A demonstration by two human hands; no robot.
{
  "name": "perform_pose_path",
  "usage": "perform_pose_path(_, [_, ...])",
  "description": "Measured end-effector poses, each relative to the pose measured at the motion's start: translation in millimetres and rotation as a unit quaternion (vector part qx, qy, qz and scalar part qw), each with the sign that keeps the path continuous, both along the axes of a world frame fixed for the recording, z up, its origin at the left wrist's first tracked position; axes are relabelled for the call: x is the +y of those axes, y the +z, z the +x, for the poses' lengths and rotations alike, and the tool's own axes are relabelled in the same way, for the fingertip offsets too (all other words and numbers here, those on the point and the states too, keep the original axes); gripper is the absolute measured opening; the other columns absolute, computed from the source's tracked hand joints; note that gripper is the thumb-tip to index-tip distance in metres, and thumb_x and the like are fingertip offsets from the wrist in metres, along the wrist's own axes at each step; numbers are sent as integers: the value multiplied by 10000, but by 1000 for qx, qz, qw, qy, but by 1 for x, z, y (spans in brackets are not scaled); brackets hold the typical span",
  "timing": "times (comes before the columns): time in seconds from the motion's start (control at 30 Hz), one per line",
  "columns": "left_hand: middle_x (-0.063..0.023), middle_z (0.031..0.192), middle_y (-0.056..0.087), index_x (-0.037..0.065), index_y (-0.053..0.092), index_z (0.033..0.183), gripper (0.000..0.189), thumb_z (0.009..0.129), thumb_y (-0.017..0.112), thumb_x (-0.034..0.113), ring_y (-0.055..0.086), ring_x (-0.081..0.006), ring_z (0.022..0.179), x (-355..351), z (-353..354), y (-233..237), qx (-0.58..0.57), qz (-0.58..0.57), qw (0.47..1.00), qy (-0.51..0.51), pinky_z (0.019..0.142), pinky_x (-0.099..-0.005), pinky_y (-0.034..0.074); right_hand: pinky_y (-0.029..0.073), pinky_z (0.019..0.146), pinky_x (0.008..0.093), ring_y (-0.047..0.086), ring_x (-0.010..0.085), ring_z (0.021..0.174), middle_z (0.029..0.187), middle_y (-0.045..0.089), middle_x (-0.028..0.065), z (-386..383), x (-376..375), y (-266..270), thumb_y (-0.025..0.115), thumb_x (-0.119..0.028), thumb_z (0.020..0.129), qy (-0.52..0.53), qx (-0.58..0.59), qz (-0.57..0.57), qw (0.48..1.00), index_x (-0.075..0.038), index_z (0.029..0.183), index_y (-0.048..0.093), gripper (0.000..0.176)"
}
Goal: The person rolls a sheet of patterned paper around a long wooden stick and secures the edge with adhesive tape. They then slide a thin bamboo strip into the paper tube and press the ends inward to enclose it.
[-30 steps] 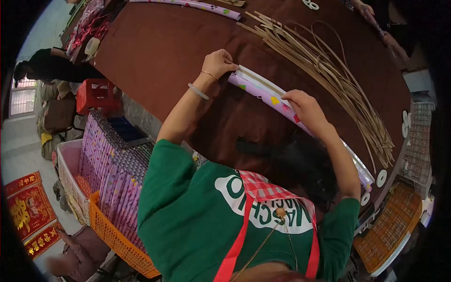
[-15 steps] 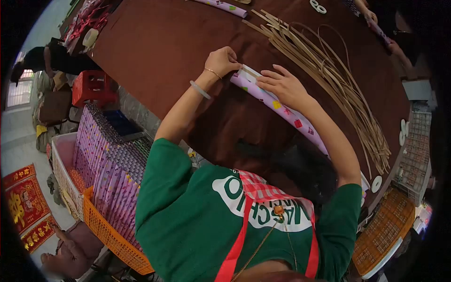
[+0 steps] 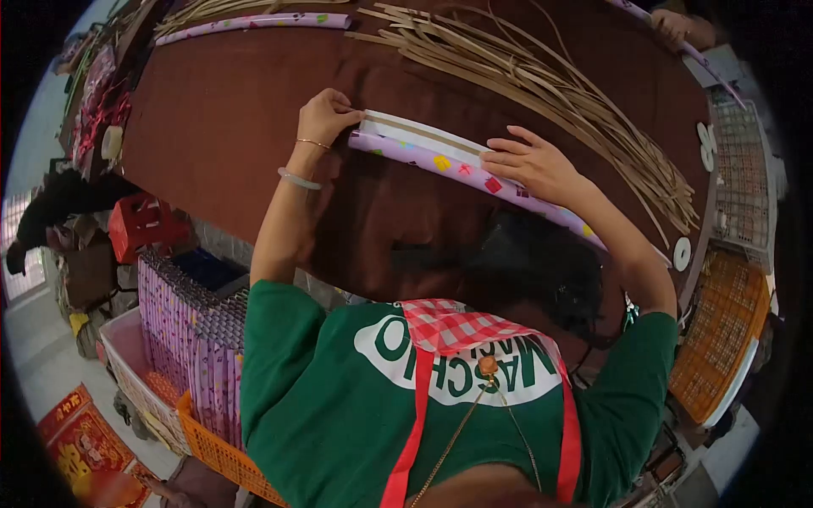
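Observation:
A lilac paper roll (image 3: 461, 171) with colourful printed shapes lies slantwise on the brown-covered table, its white flap turned up along the far side. Along that flap runs a narrow tan strip (image 3: 423, 132). My left hand (image 3: 326, 118), wearing a bangle, pinches the flap's left end between thumb and fingers; whether the strip's tip is in the pinch is too small to tell. Farther right, my right hand (image 3: 535, 167) rests over the roll and flap with its fingers stretched out. The roll's right part passes beneath my right forearm.
Beyond the roll lies a heap of loose tan strips (image 3: 542, 85). Another patterned roll (image 3: 254, 25) is at the far left. White tape rings (image 3: 682, 253) sit near the right edge. An orange basket (image 3: 222, 449) stands below left, beside many stacked rolls (image 3: 190, 330). Another person's hand (image 3: 673, 27) is at upper right.
My hands are farther apart, and more of the white flap and tan strip shows between them. The view has shifted, so the table's things appear farther left.

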State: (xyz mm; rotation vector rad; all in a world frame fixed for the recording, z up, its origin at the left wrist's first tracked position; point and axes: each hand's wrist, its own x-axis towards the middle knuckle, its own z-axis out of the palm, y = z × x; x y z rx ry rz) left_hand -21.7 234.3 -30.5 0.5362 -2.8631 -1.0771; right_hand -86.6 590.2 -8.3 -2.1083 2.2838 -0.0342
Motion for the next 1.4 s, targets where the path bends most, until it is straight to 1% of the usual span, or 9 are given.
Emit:
perform_pose_path(0.33, [-78, 714, 656, 3, 599, 800, 370, 601, 782, 256, 630, -147, 673, -7, -3, -13, 17, 57, 998, 12, 623, -256, 487, 236, 1065, 393, 409, 167, 1203, 1223, 517, -8, 12, 67, 2, 514, -95, 749, -49, 1, 21, 999, -142, 1141, 542, 396])
perform_pose_path(0.8, [-103, 807, 651, -4, 578, 864, 333, 667, 764, 189, 616, -154, 738, 4, 2, 8, -5, 88, 996, -1, 635, -269, 491, 257, 1057, 385, 447, 164, 1161, 1151, 562, -15, 32, 138, 10, 540, -86, 743, -121, 3, 21, 992, -155, 1137, 542, 400])
perform_pose_path(0.9, [-113, 810, 652, -8, 579, 869, 338, 670, 761, 197, 614, -154, 733, 1, -1, 7, -19, 14, 1000, -14, 634, -271, 491, 265, 1051, 384, 447, 163, 1162, 1148, 565, -16, 38, 157, 13, 556, -69, 721, -150, -20, 31, 988, -159, 1137, 541, 426])
perform_pose_path(1.03, [-94, 761, 649, -6, 586, 853, 341, 645, 762, 200, 617, -146, 706, -10, -2, -11, 1, 78, 997, -2, 629, -267, 490, 274, 1044, 386, 453, 171, 1157, 1142, 570, -9, 46, 179, 13, 560, -40, 702, -179, -21, 30, 983, -151, 1135, 543, 448])
perform_pose_path(1.1, [-82, 735, 652, 1, 592, 834, 340, 617, 766, 196, 622, -142, 676, -10, -3, -19, 7, 106, 994, 14, 620, -263, 489, 278, 1039, 393, 463, 184, 1146, 1136, 575, 7, 50, 187, 16, 559, -13, 689, -197, -45, 28, 979, -133, 1120, 554, 448])
perform_pose_path(1.17, [-88, 745, 651, 3, 595, 849, 353, 611, 774, 193, 630, -155, 698, -24, -6, -29, 15, 22, 999, -16, 638, -271, 498, 280, 1035, 400, 470, 195, 1138, 1132, 576, 21, 55, 189, 20, 551, -6, 698, -217, -55, 29, 974, -120, 1107, 559, 424])
perform_pose_path(1.27, [-108, 806, 637, 0, 594, 875, 291, 654, 737, 125, 625, -181, 732, -1, 1, -11, 48, 83, 995, 35, 647, -293, 506, 286, 1026, 420, 483, 232, 1119, 1112, 581, 57, 58, 178, 25, 526, -1, 738, -250, -67, 20, 966, -84, 1070, 568, 345])
perform_pose_path(1.37, [-74, 793, 624, 39, 595, 857, 208, 694, 681, 137, 591, -163, 711, -15, 2, -29, 33, 119, 992, -23, 620, -292, 490, 304, 998, 473, 510, 293, 1071, 1061, 589, 135, 63, 166, 17, 543, -36, 763, -236, -42, 4, 971, -52, 1052, 563, 290])
perform_pose_path(1.4, [-89, 811, 633, 60, 603, 852, 226, 669, 693, 158, 611, -189, 751, -12, 4, -27, 117, 9, 992, -51, 631, -302, 493, 303, 995, 477, 515, 305, 1066, 1066, 590, 132, 61, 168, 10, 545, -40, 778, -207, -20, -8, 978, -38, 1063, 562, 285])
